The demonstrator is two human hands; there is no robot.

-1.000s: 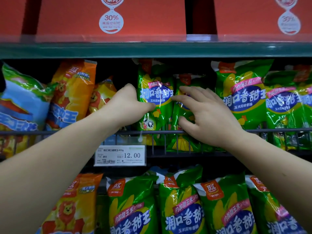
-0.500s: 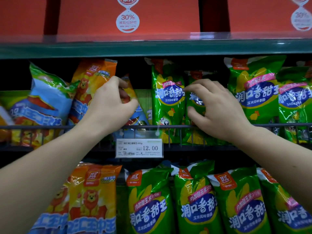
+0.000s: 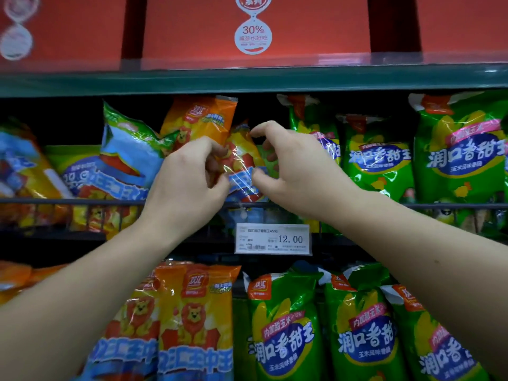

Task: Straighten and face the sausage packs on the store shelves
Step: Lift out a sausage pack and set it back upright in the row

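Orange sausage pack (image 3: 242, 160) leaned roughly upright on the middle shelf (image 3: 68, 200), dead between both hands: left hand (image 3: 189, 177) gripped its left edge, right hand (image 3: 291, 166) curled at the right, grip unclear tbh.

Sausage packs (image 3: 379, 160) on railed shelf (image 3: 82, 200)

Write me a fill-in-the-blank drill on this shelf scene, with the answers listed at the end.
1. The left hand and right hand both grip a small orange plastic sausage pack on the ___ shelf.
2. The white price label below it reads ___.
3. The glossy plastic packs just right of the right hand are ___.
Missing words: middle; 12.00; green.
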